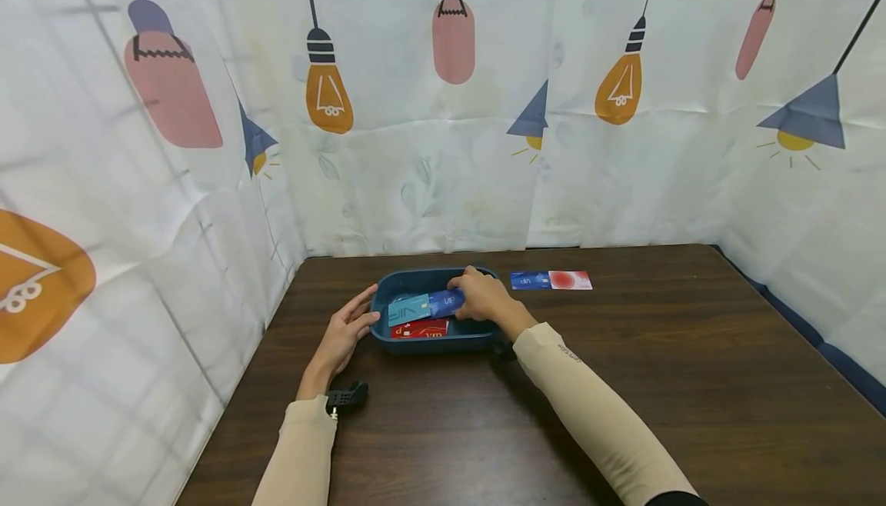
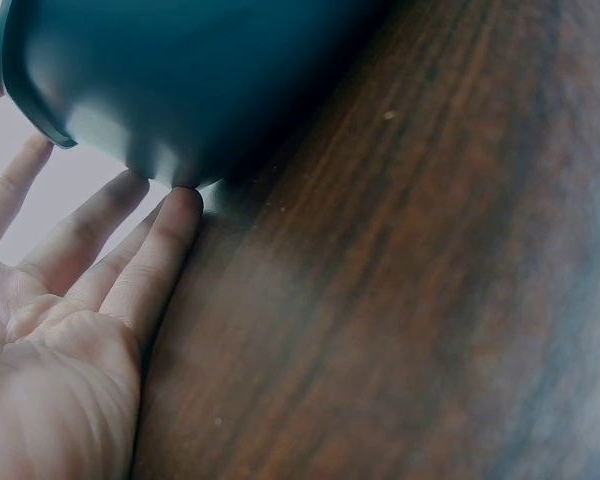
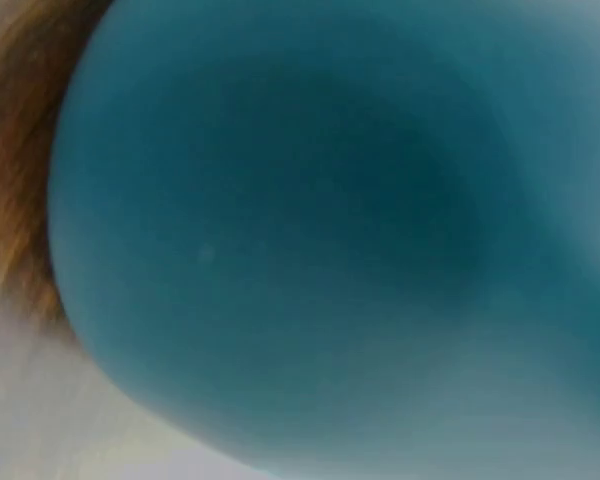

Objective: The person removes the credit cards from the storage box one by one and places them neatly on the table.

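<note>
A dark teal plastic bin (image 1: 432, 345) stands on the brown table. My left hand (image 1: 346, 331) is at its left end, the thumb and fingertips right at the rim. In the left wrist view the extended fingers (image 2: 145, 265) touch the bin's outer wall (image 2: 180, 80). My right hand (image 1: 482, 296) reaches in over the bin's right side and pinches the right end of a blue card (image 1: 445, 303). The blue card's left end meets a light teal card (image 1: 408, 310). Below them in the bin is a red card (image 1: 420, 328). The bin's blurred wall (image 3: 280, 200) fills the right wrist view.
Right of the bin, a blue card (image 1: 530, 281) and a red-and-white card (image 1: 571, 281) lie end to end on the table (image 1: 623, 367). A white curtain (image 1: 415, 206) printed with lamps hangs behind the table and along both sides.
</note>
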### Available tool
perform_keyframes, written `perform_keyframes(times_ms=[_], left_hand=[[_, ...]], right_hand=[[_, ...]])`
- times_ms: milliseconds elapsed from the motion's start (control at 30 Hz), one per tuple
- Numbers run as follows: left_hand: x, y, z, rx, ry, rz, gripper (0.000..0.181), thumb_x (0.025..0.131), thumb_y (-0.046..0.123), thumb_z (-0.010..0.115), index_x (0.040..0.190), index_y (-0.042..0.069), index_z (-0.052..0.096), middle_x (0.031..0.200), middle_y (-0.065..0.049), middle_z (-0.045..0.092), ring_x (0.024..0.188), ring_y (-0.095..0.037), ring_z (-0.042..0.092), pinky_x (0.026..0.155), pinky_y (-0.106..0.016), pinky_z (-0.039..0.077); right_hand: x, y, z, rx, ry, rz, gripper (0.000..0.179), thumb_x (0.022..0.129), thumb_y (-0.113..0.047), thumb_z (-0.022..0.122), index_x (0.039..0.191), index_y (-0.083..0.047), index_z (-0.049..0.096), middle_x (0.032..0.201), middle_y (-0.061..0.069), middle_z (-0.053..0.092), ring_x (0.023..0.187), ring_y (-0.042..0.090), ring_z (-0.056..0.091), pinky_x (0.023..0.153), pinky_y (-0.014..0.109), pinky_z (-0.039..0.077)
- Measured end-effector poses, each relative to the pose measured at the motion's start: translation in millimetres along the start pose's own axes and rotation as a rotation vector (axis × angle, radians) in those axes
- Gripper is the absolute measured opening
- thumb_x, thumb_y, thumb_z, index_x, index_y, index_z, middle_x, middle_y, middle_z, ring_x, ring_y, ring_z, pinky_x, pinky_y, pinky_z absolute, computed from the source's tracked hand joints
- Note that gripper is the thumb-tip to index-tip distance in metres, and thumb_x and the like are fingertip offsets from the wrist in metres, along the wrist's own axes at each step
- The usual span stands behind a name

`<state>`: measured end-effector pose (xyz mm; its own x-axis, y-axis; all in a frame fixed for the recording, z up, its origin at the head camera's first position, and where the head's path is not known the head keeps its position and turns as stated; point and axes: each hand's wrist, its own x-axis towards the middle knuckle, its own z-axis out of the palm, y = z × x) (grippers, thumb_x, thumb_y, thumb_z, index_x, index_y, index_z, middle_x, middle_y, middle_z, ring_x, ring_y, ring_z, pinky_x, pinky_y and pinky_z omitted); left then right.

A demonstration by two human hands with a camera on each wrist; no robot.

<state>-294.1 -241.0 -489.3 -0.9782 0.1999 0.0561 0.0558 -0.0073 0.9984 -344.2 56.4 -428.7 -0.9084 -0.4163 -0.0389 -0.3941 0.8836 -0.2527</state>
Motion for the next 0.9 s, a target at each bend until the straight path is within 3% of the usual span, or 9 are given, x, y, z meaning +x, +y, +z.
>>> perform_keyframes(times_ms=[233, 467, 900], left_hand=[[-1.0, 0.9, 1.1, 0.006, -0.005, -0.003, 0.061, 0.104, 0.016, 0.059, 0.160, 0.020, 0.037, 0.162, -0.016, 0.041, 0.144, -0.032, 0.043, 0.096, -0.016, 0.050], [-2.0, 2.1, 1.4, 0.014, 0.002, 0.000, 0.061, 0.103, 0.019, 0.061, 0.159, 0.021, 0.038, 0.162, -0.015, 0.041, 0.145, -0.034, 0.043, 0.095, -0.015, 0.050], [-0.9, 0.3, 1.8, 0.007, 0.010, 0.009, 0.062, 0.102, 0.020, 0.064, 0.159, 0.021, 0.039, 0.160, -0.018, 0.043, 0.140, -0.031, 0.048, 0.095, -0.018, 0.052]], right_hand=[[-2.2, 4.5, -2.8, 0.018, -0.015, -0.002, 0.055, 0.088, -0.033, 0.081, 0.139, -0.023, 0.064, 0.143, 0.011, 0.060, 0.129, 0.033, 0.056, 0.109, 0.055, 0.046], [-2.7, 7.2, -4.6, 0.057, -0.027, 0.018, 0.057, 0.088, -0.030, 0.081, 0.142, -0.022, 0.061, 0.142, 0.010, 0.063, 0.125, 0.032, 0.059, 0.108, 0.055, 0.048], [-5.4, 8.7, -7.8, 0.026, -0.022, 0.012, 0.058, 0.089, -0.031, 0.080, 0.142, -0.021, 0.061, 0.142, 0.011, 0.063, 0.124, 0.031, 0.060, 0.107, 0.055, 0.049]])
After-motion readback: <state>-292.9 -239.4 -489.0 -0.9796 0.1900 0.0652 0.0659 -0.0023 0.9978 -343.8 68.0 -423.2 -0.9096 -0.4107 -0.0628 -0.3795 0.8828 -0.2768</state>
